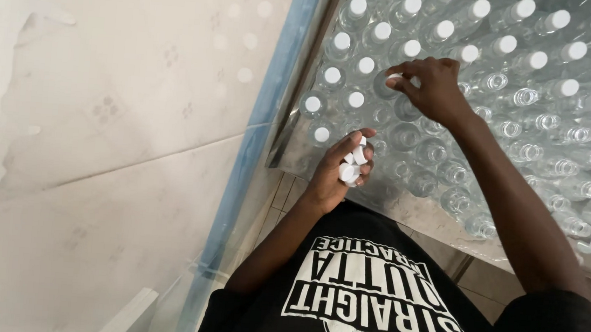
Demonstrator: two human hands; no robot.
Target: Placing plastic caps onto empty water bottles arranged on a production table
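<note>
1. My right hand [433, 91] pinches one white cap [394, 76] onto a clear plastic bottle [384, 89] mid-row on the metal tabletop [404, 208].
2. My left hand [343, 164] is closed on a cluster of spare caps [352, 165], held just before the tabletop's near edge.
3. By my judgement, the far rows are capped; the nearer bottles [449, 172] stand open, perhaps half left.
4. Caps look smooth and round; bottles are glossy and ribbed.
</note>
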